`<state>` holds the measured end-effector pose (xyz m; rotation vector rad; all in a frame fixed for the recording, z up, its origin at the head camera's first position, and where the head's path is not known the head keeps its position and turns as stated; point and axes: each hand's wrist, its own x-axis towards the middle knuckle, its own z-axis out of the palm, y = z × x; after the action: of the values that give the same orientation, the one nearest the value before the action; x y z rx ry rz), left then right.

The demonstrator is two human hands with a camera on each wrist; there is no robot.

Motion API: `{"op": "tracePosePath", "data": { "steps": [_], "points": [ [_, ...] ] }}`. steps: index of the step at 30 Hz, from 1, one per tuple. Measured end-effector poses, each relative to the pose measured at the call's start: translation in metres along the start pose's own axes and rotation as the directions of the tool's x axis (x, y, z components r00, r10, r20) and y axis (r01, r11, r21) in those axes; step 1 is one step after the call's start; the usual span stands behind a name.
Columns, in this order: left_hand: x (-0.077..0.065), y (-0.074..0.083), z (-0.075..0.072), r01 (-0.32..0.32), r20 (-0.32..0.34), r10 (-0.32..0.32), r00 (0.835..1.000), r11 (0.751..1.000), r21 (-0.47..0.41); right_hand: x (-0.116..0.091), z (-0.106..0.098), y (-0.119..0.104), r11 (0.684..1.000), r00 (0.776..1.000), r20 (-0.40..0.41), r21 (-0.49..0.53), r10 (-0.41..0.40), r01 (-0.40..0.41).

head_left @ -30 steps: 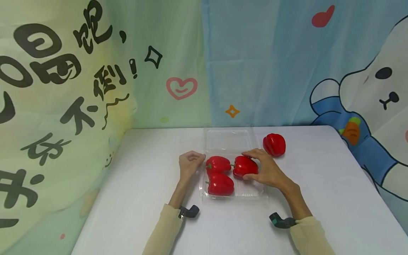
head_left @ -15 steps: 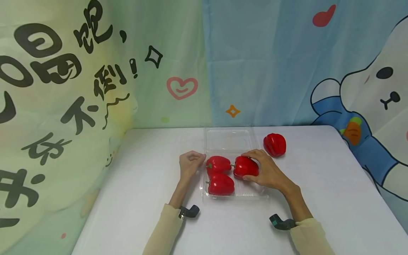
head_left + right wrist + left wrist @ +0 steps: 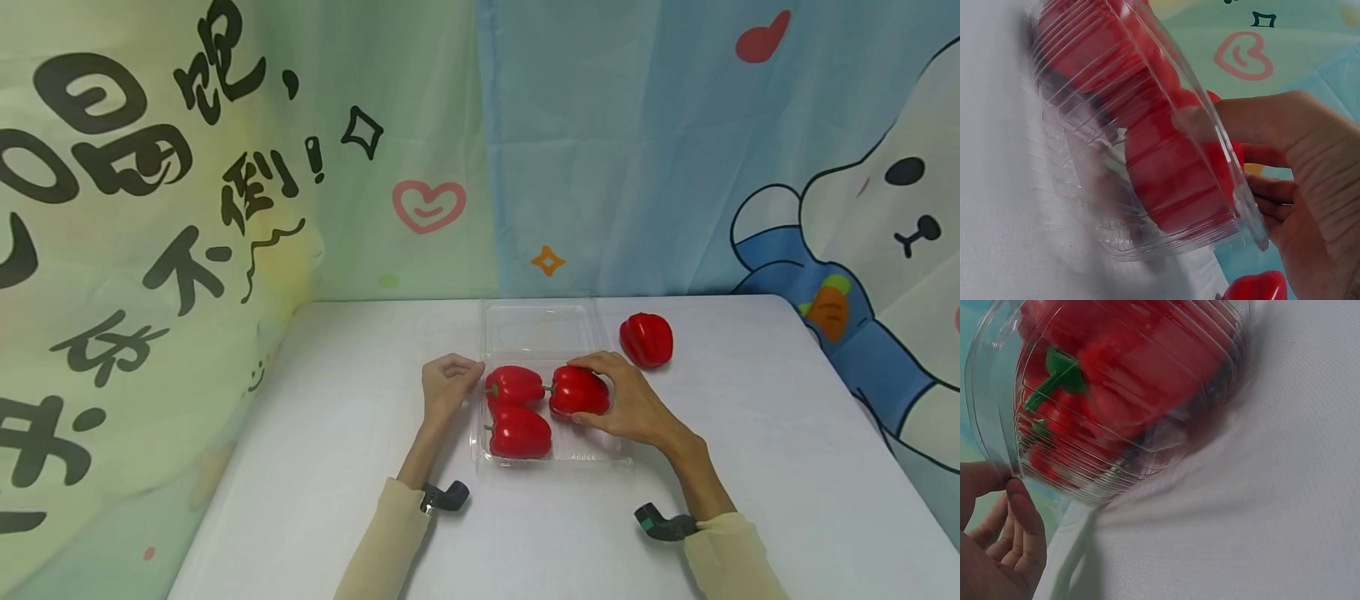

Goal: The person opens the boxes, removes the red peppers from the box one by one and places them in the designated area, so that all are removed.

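Note:
A clear plastic clamshell box (image 3: 588, 450) lies on the table with its lid (image 3: 538, 325) folded back. Inside are three red bell peppers with green stems. My right hand (image 3: 626, 400) grips the right-hand bell pepper (image 3: 577, 392) at the back right of the box, thumb in front and fingers behind. Two more, a rear bell pepper (image 3: 514, 386) and a front bell pepper (image 3: 520, 433), lie along the left side. My left hand (image 3: 1007, 531) pinches the box's left rim between thumb and forefinger. Through the clear wall, the right wrist view shows my thumb against the pepper.
Another red bell pepper (image 3: 647, 340) lies on the white table (image 3: 360, 417) behind my right hand, outside the box. A printed curtain (image 3: 600, 150) hangs along the back edge of the table and down its left side.

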<state>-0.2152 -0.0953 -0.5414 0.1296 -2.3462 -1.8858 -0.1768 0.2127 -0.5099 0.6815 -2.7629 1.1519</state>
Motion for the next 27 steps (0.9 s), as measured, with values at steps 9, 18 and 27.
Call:
{"op": "tracePosePath", "data": {
  "steps": [9, 18, 27],
  "points": [
    [0.001, 0.000, 0.001, 0.001, -0.004, -0.001, 1.000, 1.000, -0.009, 0.000, -0.001, 0.004, 0.997, 1.000, -0.028, 0.075, 0.014, -0.012],
    [0.001, 0.001, 0.001, 0.003, -0.007, -0.003, 1.000, 1.000, -0.004, 0.001, -0.001, 0.009, 0.988, 0.998, -0.045, 0.149, 0.042, -0.035],
    [-0.002, 0.001, 0.001, 0.005, -0.011, -0.005, 1.000, 1.000, 0.007, 0.000, 0.000, 0.014, 0.984, 0.997, -0.065, 0.175, 0.040, -0.028]
  ]
}}
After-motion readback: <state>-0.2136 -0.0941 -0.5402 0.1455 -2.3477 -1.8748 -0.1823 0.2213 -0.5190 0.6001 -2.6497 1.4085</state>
